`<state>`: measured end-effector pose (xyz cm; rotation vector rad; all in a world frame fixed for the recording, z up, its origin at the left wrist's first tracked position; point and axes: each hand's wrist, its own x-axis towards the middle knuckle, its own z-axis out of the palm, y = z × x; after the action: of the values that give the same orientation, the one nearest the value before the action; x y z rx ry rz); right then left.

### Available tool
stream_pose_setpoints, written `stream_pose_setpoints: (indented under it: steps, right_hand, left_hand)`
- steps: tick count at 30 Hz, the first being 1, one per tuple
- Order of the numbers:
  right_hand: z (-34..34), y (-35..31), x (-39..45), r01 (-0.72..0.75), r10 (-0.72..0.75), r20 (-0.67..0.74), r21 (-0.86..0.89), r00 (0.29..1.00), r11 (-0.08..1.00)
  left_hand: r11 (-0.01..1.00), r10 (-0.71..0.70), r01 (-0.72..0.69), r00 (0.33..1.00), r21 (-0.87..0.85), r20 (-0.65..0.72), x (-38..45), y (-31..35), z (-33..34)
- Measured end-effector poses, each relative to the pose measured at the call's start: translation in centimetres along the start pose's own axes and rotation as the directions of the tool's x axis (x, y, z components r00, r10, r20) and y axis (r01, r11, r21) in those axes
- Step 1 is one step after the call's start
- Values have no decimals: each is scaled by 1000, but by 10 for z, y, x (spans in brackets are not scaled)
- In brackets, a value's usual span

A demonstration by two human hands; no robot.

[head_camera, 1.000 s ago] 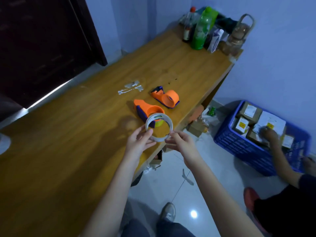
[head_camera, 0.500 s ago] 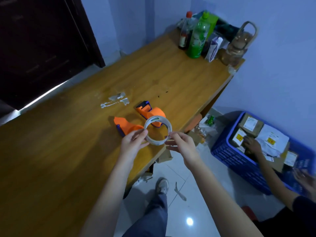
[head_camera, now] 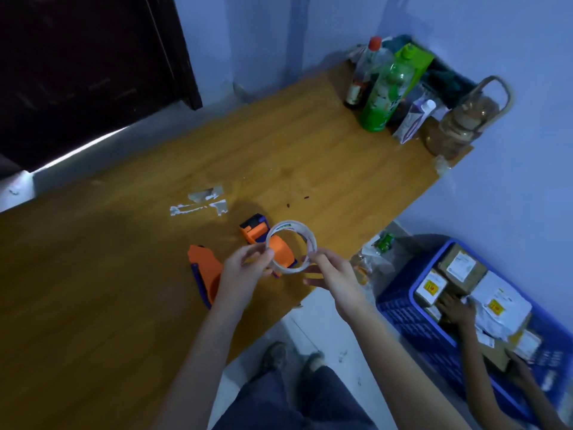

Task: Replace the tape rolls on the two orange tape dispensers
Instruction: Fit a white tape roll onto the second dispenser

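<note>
A thin, nearly used-up tape roll (head_camera: 291,231) with a white core is held up above the wooden table (head_camera: 124,274) near its front edge. My left hand (head_camera: 245,268) pinches its left side and my right hand (head_camera: 331,274) pinches its right side. Two orange tape dispensers with dark blue trim lie on the table under my hands. One dispenser (head_camera: 204,271) sits to the left, partly hidden by my left hand. The other dispenser (head_camera: 257,234) lies just behind, seen partly through the roll's ring.
Torn white tape scraps (head_camera: 201,203) stick to the table behind the dispensers. Bottles, a carton and a jar (head_camera: 387,94) crowd the far right corner. On the floor at right, another person's hands (head_camera: 455,308) sort parcels in a blue crate (head_camera: 434,333).
The view has shifted, so the table items sit lower and further left in frame. Both hands keep holding the roll, now over the rear dispenser. The other person's hand has moved within the crate.
</note>
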<state>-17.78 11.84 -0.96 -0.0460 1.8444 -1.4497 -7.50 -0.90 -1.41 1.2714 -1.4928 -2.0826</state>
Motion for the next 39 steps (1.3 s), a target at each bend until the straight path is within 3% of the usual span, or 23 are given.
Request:
stream_pose_setpoints:
  steps: [11, 14, 17, 19, 22, 28, 33, 35, 39]
  right_hand:
    - [-22, -15, 50, -15, 26, 192, -60, 981, 998]
    - [-34, -24, 61, -28, 43, 266, -59, 963, 998]
    - [-43, -29, 73, -78, 85, 293, -34, 952, 996]
    - [-49, -31, 78, -124, 126, 333, -29, 934, 992]
    - [-60, -33, 87, -158, 165, 352, -48, 921, 986]
    - [-71, -35, 95, -194, 205, 354, -69, 912, 979]
    - [-69, -36, 96, -206, 214, 400, -62, 891, 977]
    - [-64, -36, 95, -201, 211, 424, -69, 881, 977]
    - [-55, -37, 92, -179, 205, 463, -100, 862, 979]
  left_hand:
    - [1000, -16, 19, 983, 15, -181, 2, 5, 29]
    - [980, 39, 22, 952, 196, -304, 6, 1, 38]
    - [844, 159, 72, 913, 532, -377, 15, -2, 47]
    - [742, 144, 175, 901, 648, -409, 21, -2, 59]
    - [627, 60, 334, 881, 704, -470, 31, 0, 74]
    - [544, 47, 437, 837, 716, -546, 34, 6, 91]
    - [618, 56, 386, 848, 685, -528, 35, 4, 88]
    - [693, 72, 315, 865, 649, -496, 36, 0, 83]
    - [906, -33, 215, 894, 364, -447, 30, -8, 76]
